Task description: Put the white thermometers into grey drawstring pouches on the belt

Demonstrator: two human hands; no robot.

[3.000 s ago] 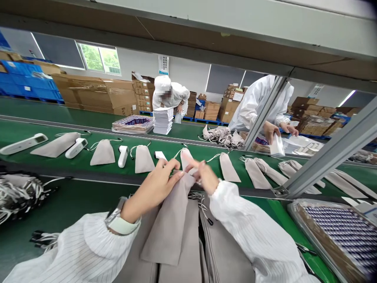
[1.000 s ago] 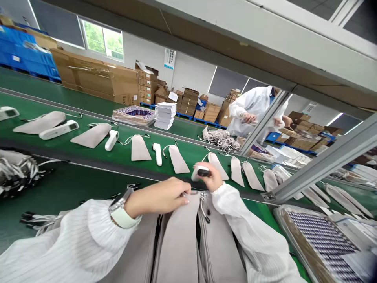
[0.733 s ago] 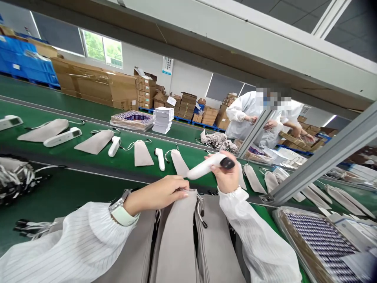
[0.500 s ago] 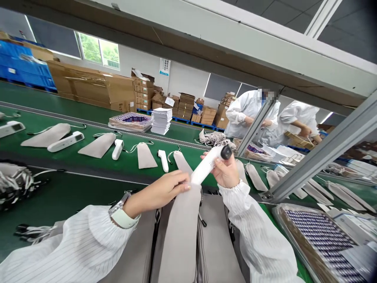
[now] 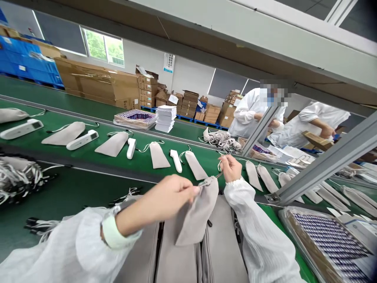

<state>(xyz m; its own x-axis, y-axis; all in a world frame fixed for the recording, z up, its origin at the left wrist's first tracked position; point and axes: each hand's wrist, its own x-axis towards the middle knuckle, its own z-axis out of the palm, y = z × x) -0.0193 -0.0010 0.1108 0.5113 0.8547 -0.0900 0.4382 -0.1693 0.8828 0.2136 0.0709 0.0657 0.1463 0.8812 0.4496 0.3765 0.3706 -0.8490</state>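
Note:
A grey drawstring pouch (image 5: 199, 214) hangs tilted in front of me, its gathered mouth uppermost. My left hand (image 5: 166, 196) is closed in a pinch on the cord at the left of that mouth. Up and to the right, my right hand (image 5: 231, 168) pinches the other side of the drawstring, its fingers closed. The white forehead thermometer seen before is out of sight; the pouch hides whatever it contains. Below lie stacks of flat grey pouches (image 5: 226, 239).
On the green belt (image 5: 141, 173) lie pouches and white thermometers (image 5: 176, 161). Batteries fill a tray (image 5: 330, 236) at right. A metal post (image 5: 318, 161) slants beyond my right arm. Bundled pouches (image 5: 17, 177) lie left. Two co-workers (image 5: 250, 112) stand across the line.
The white thermometer has gone from view at the pouch's mouth. The pouch has been lifted off the stack, and both hands now grip its drawstring, drawing the mouth together.

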